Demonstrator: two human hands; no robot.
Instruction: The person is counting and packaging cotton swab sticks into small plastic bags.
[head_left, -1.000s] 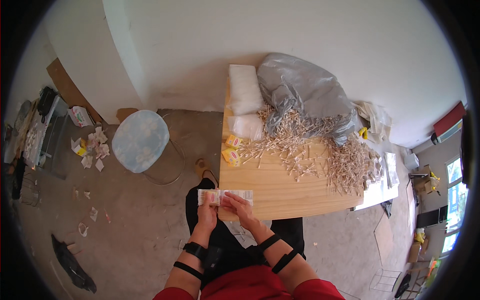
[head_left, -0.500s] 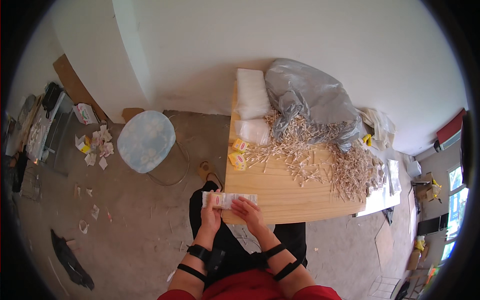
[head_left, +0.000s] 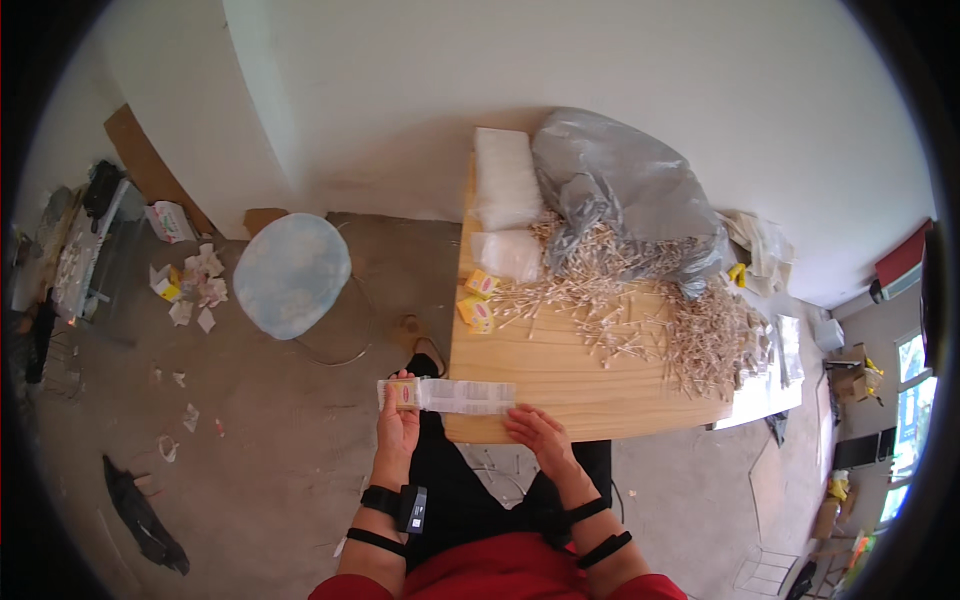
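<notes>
My left hand point(head_left: 397, 430) is closed on one end of a long clear plastic bag point(head_left: 468, 396), just off the table's near left corner. A yellow and white label point(head_left: 404, 394) shows at the held end; what is packed behind it is hard to make out. The rest of the bag lies flattened across the table edge. My right hand point(head_left: 541, 437) is at the bag's other end, fingers stretched out over the table edge. Whether its fingertips touch the bag cannot be told. Small yellow cards point(head_left: 476, 314) lie farther back on the table's left side.
On the wooden table point(head_left: 560, 390), loose cotton swabs point(head_left: 712, 335) are heaped beside a large grey plastic bag point(head_left: 625, 160). Stacked clear bags point(head_left: 505, 180) stand at the back left. A pale blue stool point(head_left: 292, 275) is left of the table, with paper scraps point(head_left: 207, 285) on the floor.
My left hand has moved left with the labelled end, and more of the flattened bag shows. My right hand has slid right, from on top of the bag to its far end.
</notes>
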